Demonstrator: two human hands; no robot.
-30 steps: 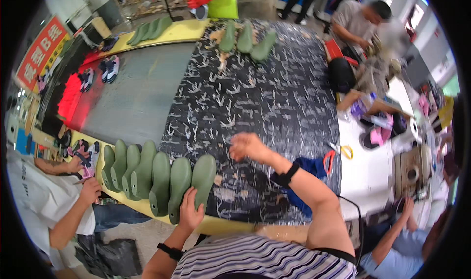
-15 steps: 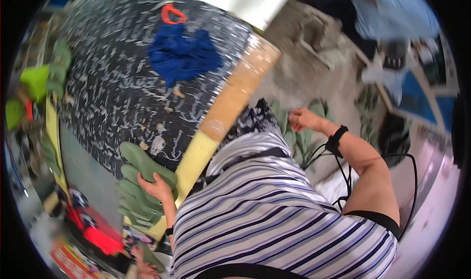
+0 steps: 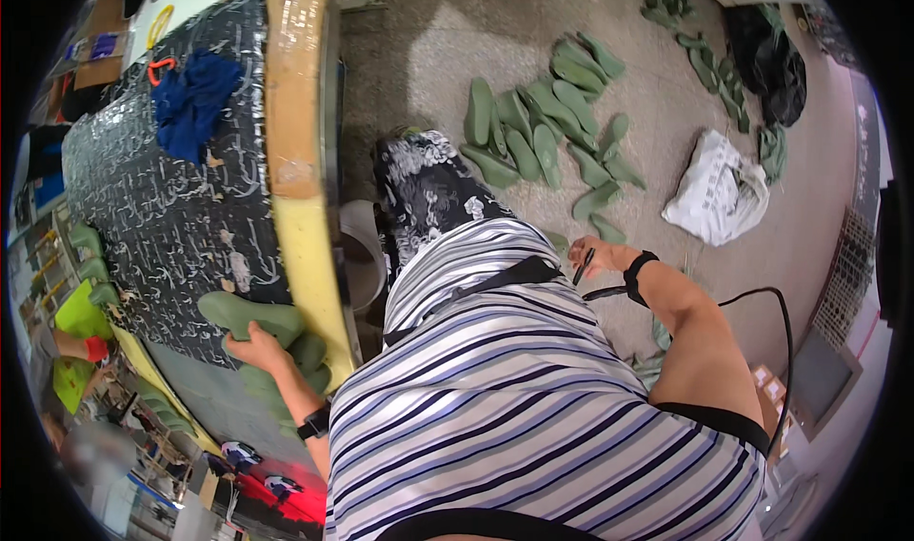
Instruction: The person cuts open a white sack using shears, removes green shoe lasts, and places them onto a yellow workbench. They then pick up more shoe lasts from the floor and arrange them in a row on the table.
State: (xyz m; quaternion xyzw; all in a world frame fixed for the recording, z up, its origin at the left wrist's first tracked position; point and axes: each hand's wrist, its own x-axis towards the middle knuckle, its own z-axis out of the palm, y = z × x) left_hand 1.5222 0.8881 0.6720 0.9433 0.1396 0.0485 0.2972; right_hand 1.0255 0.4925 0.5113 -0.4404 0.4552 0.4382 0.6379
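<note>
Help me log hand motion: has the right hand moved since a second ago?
Yes, rightward: the right hand, above the black tabletop then, is now past its edge, over the floor.

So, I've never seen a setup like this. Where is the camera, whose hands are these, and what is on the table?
There is no machine here: these are a person's own bare hands. The camera sits on that person's head, the left of a pair, looking down through a wide lens that bends straight edges; the striped shirt is the wearer's. The left hand lies against a green foot-shaped block on the table. Further along lies a blue cloth. The right hand is away from the table, with a thin dark thing at its fingers; I can't tell whether it is gripped. More green blocks and a white bag are on the floor.
</note>
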